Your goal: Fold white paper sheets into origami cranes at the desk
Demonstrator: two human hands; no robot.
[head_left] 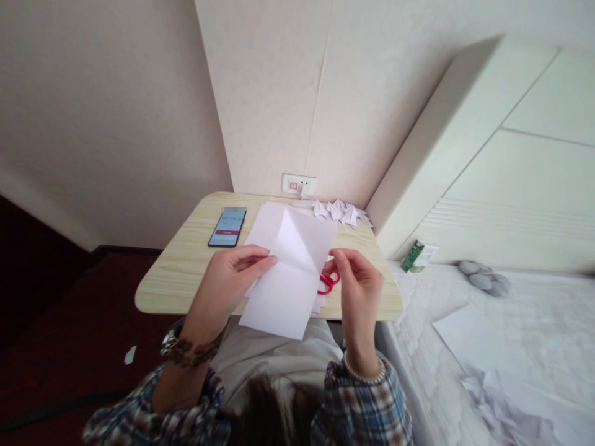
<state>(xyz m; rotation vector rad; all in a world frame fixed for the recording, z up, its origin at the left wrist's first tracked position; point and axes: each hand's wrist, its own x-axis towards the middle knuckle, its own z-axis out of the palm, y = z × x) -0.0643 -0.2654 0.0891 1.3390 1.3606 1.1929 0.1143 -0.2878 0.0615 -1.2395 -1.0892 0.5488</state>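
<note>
A white sheet of paper (288,272) with fold creases is held up over the small wooden table (186,266). My left hand (232,275) pinches its left edge, fingers closed on it. My right hand (356,288) is closed on the sheet's right edge. Red-handled scissors (329,282) lie on the table just behind the sheet, partly hidden by it and by my right fingers. More white sheets lie under the held one.
A phone (227,227) with a lit screen lies on the table's far left. Several folded white paper pieces (341,212) sit at the back by a wall socket (299,184). A bed (511,347) with loose paper, a green carton (418,256) and grey objects lies to the right.
</note>
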